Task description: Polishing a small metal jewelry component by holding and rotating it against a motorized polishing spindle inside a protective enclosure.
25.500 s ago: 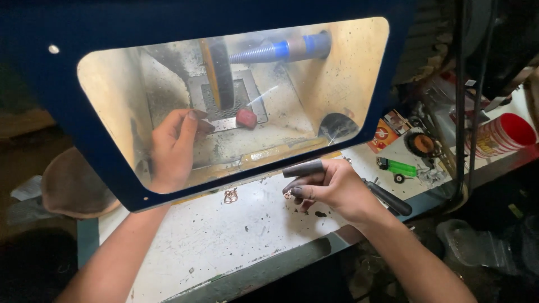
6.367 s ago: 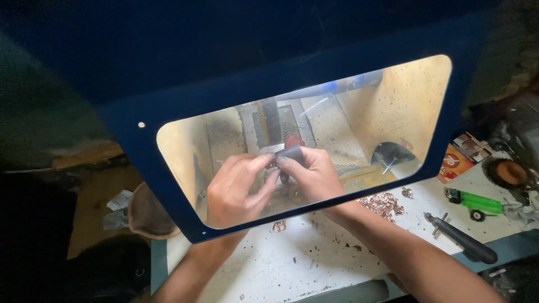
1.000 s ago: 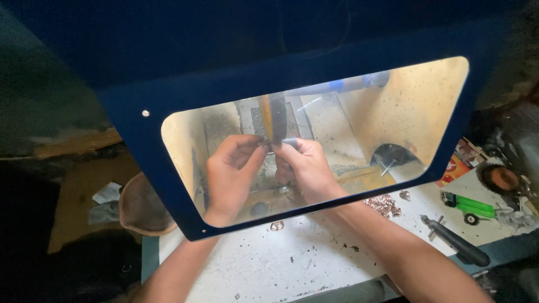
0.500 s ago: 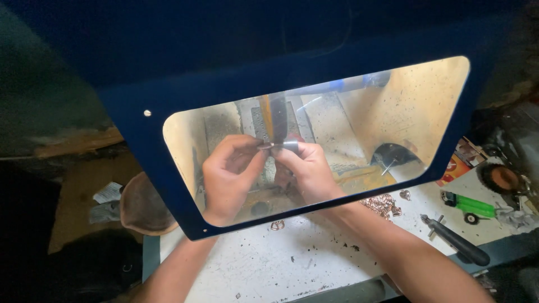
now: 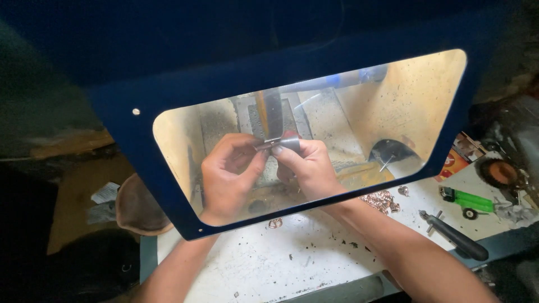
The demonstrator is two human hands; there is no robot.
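Note:
Both my hands reach under a blue shield with a clear window (image 5: 140, 151) and I see them through it. My left hand (image 5: 227, 179) and my right hand (image 5: 306, 168) meet in the middle, fingertips pinched together on a small grey metal piece (image 5: 278, 144). Just above the piece a dark vertical wheel or belt with an orange edge (image 5: 269, 112) stands upright. A small red part (image 5: 291, 134) shows behind my right fingers.
On the white, scratched bench (image 5: 292, 264) lie a small copper ring (image 5: 275, 223), a heap of copper pieces (image 5: 382, 200), a black-handled tool (image 5: 456, 238), a green lighter-like thing (image 5: 466, 201) and a round brown bowl (image 5: 140, 205) at the left edge.
My hands have stayed together under the window, holding the small metal piece near the wheel; only slight finger shifts show over the last second.

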